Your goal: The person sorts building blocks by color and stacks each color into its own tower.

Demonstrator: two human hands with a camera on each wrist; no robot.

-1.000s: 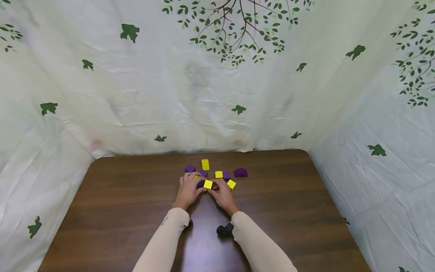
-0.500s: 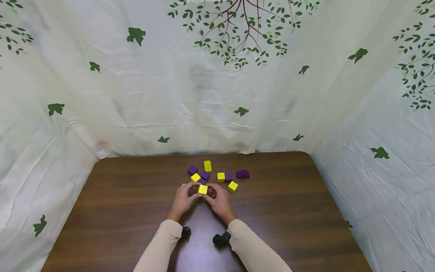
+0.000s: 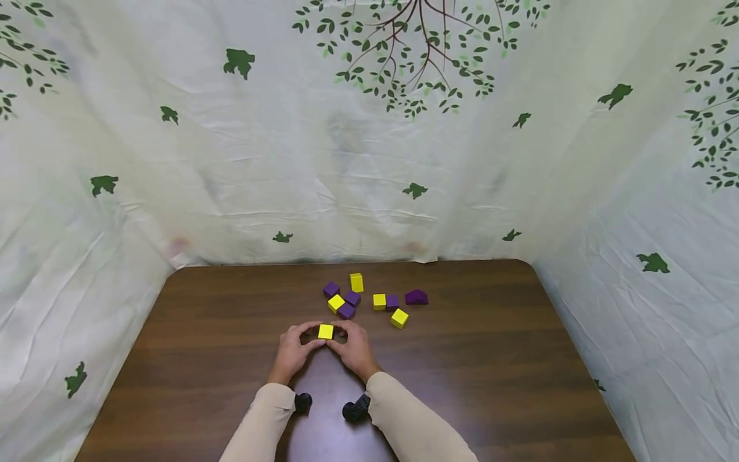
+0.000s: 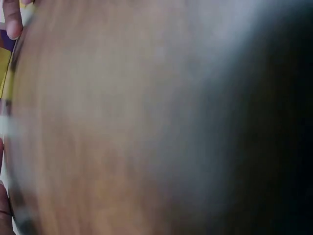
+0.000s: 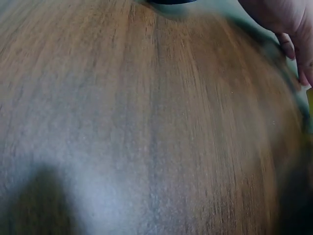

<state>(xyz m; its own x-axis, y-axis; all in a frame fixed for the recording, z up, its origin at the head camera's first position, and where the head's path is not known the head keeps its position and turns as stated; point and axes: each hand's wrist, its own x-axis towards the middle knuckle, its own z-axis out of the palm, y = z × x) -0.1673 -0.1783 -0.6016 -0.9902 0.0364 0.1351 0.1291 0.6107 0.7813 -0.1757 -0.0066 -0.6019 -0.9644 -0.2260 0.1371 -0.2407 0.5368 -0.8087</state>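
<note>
Between my two hands, near the front of the block group in the head view, is a yellow cube [image 3: 326,332]. My left hand [image 3: 291,351] has its index finger and thumb curved to the cube's left side. From the right, my right hand [image 3: 354,350] pinches it in the same way. In the left wrist view, fingertips [image 4: 13,24] and a yellow block [image 4: 4,66] show only at the left edge. The right wrist view catches part of my right hand [image 5: 288,17] at its upper right corner.
Behind the hands lie loose blocks: a yellow one [image 3: 336,303] beside a purple one [image 3: 346,311], another yellow one [image 3: 399,318] to the right, and a sloped purple one [image 3: 416,297]. The brown table [image 3: 491,359] meets a white leaf-patterned cloth [image 3: 231,160] behind.
Both hands have moved left and toward the person with the yellow cube, away from the other blocks. The purple and yellow blocks they covered are now in view. The head view has shifted slightly.
</note>
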